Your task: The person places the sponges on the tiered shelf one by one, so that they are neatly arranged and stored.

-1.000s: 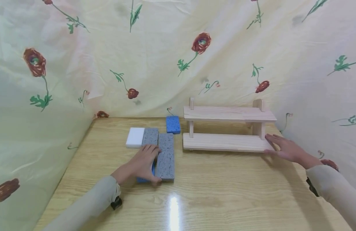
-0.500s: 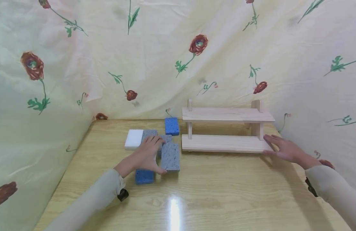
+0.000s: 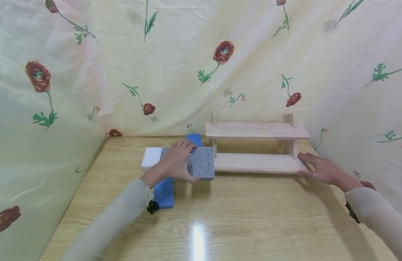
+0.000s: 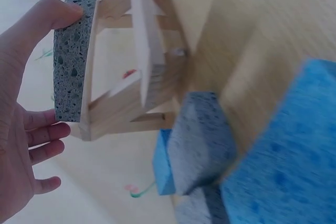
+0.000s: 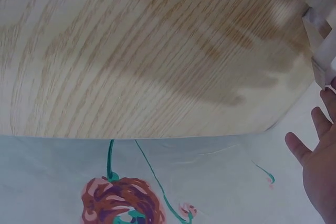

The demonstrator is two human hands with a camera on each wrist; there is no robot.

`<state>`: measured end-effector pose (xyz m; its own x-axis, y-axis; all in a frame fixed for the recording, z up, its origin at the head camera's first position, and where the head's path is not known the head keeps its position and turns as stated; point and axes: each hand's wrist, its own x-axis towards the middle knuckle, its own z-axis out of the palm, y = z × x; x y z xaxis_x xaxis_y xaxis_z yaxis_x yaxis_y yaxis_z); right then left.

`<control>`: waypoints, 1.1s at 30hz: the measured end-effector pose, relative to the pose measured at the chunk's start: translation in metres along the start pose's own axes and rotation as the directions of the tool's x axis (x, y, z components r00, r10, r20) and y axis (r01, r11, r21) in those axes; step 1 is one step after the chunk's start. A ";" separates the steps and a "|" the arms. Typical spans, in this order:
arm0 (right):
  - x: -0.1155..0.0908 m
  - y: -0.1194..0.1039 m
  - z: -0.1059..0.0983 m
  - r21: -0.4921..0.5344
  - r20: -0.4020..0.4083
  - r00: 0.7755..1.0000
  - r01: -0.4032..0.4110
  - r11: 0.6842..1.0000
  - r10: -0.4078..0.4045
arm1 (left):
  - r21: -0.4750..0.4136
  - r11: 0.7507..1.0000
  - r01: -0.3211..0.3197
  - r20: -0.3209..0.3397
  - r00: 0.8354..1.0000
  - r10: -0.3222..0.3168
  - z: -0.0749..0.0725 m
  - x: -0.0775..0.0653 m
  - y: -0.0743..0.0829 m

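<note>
My left hand (image 3: 178,161) pinches a grey speckled sponge (image 3: 204,163) between thumb and fingers. In the left wrist view the held sponge (image 4: 71,72) is on edge, raised above the table. In the head view it overlaps the left end of a two-tier wooden shelf (image 3: 256,130). My right hand (image 3: 323,170) rests with extended fingers at the right end of the shelf's lower board. A blue sponge (image 3: 164,195) lies below my left wrist. Behind the left hand, another grey sponge (image 3: 189,167) is mostly hidden.
A white sponge (image 3: 152,157) lies left of my left hand, with a further grey sponge (image 3: 164,151) partly covered beside it. Toward the back of the table (image 3: 253,210) is a second blue sponge (image 3: 193,138). Flowered cloth (image 3: 174,72) hangs behind and at both sides.
My left hand has taken the nearer grey sponge from the group and carried it up and right toward the shelf, uncovering more of the near blue sponge. The right hand stays at the shelf.
</note>
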<state>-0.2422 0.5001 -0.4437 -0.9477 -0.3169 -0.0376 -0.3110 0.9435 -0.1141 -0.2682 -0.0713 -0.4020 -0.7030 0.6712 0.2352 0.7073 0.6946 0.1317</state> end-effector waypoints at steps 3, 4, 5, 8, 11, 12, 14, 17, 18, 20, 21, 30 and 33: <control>0.001 0.000 -0.001 -0.006 0.004 1.000 0.002 1.000 -0.002 | -0.012 1.000 -0.017 -0.023 1.000 0.016 -0.005 0.010 0.003; 0.001 0.000 -0.001 -0.008 0.006 1.000 0.001 1.000 -0.001 | -0.012 1.000 -0.020 -0.029 0.999 0.020 -0.005 0.014 0.003; 0.000 0.000 -0.001 -0.009 0.006 1.000 0.002 1.000 -0.002 | -0.015 1.000 -0.025 -0.038 0.999 0.025 -0.006 0.017 0.004; 0.000 0.000 -0.002 -0.003 0.001 1.000 0.003 1.000 -0.003 | -0.025 0.999 -0.031 -0.057 0.998 0.030 -0.007 0.028 0.006; 0.000 0.000 -0.001 0.001 -0.011 1.000 0.006 1.000 -0.006 | -0.042 0.999 -0.023 -0.060 0.998 0.020 -0.008 0.038 0.009; 0.000 0.001 -0.001 0.002 -0.012 1.000 0.004 1.000 -0.004 | -0.051 0.999 -0.017 -0.056 0.998 0.014 -0.008 0.041 0.009; 0.001 0.002 0.000 0.001 -0.013 1.000 0.002 1.000 -0.002 | -0.067 0.998 -0.006 -0.047 0.999 0.003 -0.009 0.046 0.011; 0.002 0.003 0.001 0.007 -0.010 1.000 -0.003 1.000 0.003 | -0.083 0.996 0.013 -0.032 0.999 -0.016 -0.008 0.055 0.012; 0.003 0.004 0.001 0.006 -0.008 1.000 -0.007 1.000 0.007 | -0.093 0.995 0.020 -0.030 0.999 -0.023 -0.007 0.058 0.013; 0.004 0.005 0.001 0.009 -0.006 1.000 -0.007 1.000 0.007 | -0.108 0.994 0.029 -0.029 0.999 -0.032 -0.008 0.064 0.014; 0.004 0.005 0.001 0.009 -0.006 1.000 -0.007 1.000 0.007 | -0.116 0.993 0.033 -0.030 0.999 -0.037 -0.008 0.067 0.015; 0.004 0.007 0.002 0.013 -0.013 1.000 0.010 1.000 -0.010 | -0.128 0.991 0.041 -0.052 0.997 -0.048 -0.006 0.092 0.020; 0.005 0.004 0.000 0.020 0.000 1.000 0.002 1.000 -0.002 | -0.140 0.989 0.046 -0.052 0.997 -0.054 -0.005 0.100 0.022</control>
<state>-0.2478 0.5024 -0.4442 -0.9471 -0.3187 -0.0378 -0.3112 0.9408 -0.1344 -0.3223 0.0101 -0.3703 -0.7354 0.6180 0.2780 0.6774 0.6820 0.2758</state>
